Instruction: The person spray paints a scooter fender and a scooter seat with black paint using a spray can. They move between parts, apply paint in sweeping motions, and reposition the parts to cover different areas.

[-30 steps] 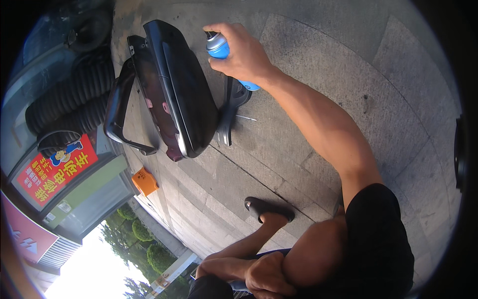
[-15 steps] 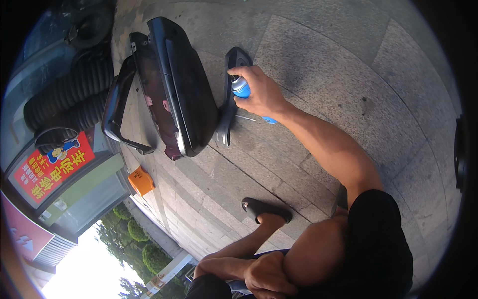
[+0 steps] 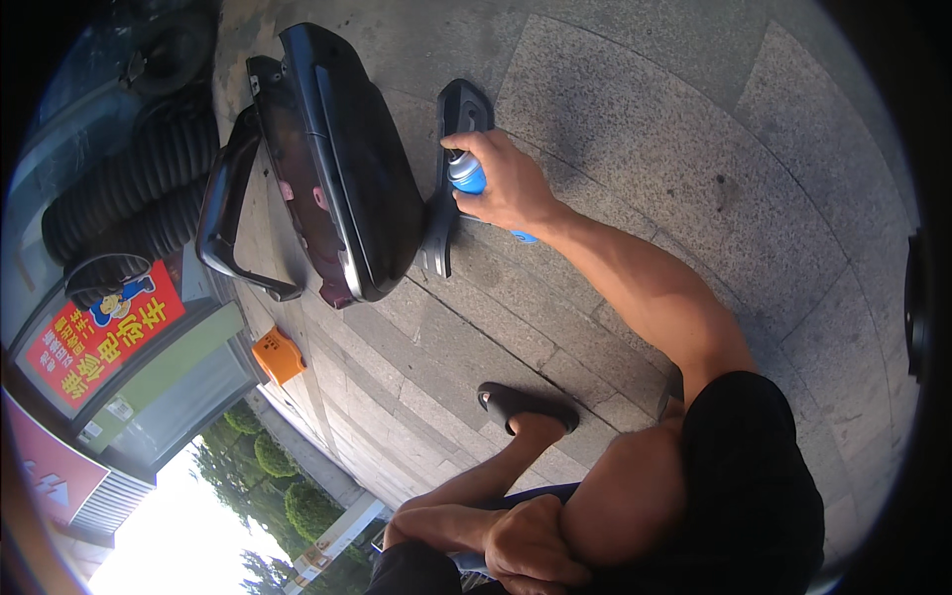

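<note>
My right hand is closed around a blue spray can with a silver shoulder. Its index finger bends over the black nozzle at the top. Beneath the can lies a long black plastic trim piece on the paving, partly covered by the hand. Just left of it a large glossy black body panel with a dark reddish, shiny side stands on the ground. My left hand is curled closed by my bent knee; anything inside it is hidden.
A black curved frame leans left of the panel. Beyond it are thick black ribbed tubing and a red sign. An orange box sits on the paving. My slippered foot is below the panel.
The view has shifted slightly, so the panel, trim piece and ground appear higher and further left. My right hand still holds the spray can, a little lower along the trim piece.
</note>
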